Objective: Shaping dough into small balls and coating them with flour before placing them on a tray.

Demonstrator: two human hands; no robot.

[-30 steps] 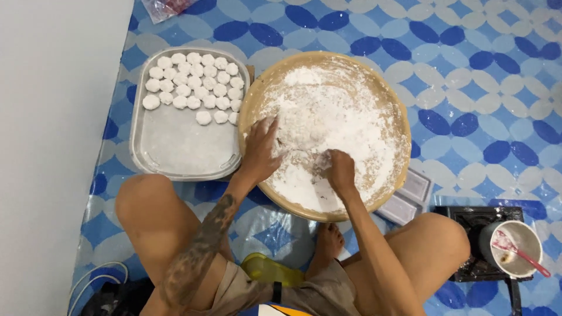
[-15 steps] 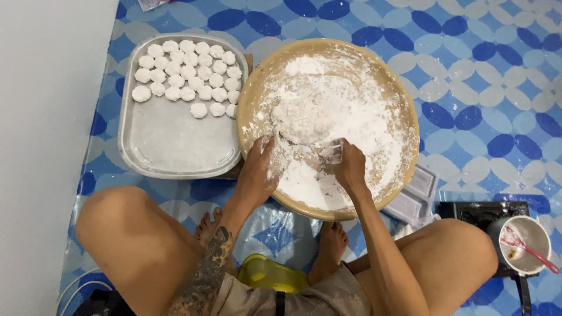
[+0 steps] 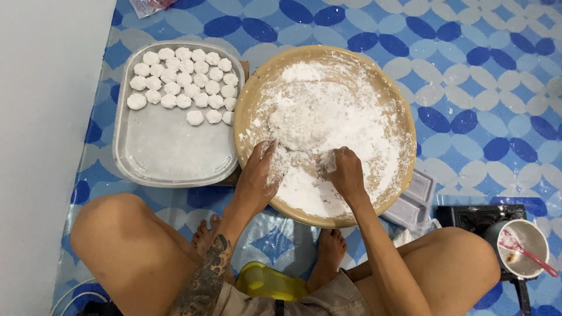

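Note:
A wide round woven tray [image 3: 249, 111] lies on the floor mat, covered in white flour with a mound of white dough [image 3: 310, 120] in its middle. My left hand [image 3: 257, 175] rests flat in the flour at the tray's near-left side, fingers apart, just beside the dough. My right hand [image 3: 344, 169] is closed around a small pinch of dough at the mound's near edge. To the left stands a grey metal tray [image 3: 170, 149] with several small white dough balls [image 3: 181, 88] in rows at its far end.
A white wall [image 3: 41, 117] runs along the left. A small pot with a pink spoon [image 3: 524, 248] sits on a black stove at the right. A clear plastic mould [image 3: 413, 202] lies under the woven tray's right edge. A yellow object [image 3: 272, 281] lies between my legs.
Both hands have shifted a little within the flour; the right hand has closed on a bit of dough at the mound's edge. The view has drifted slightly.

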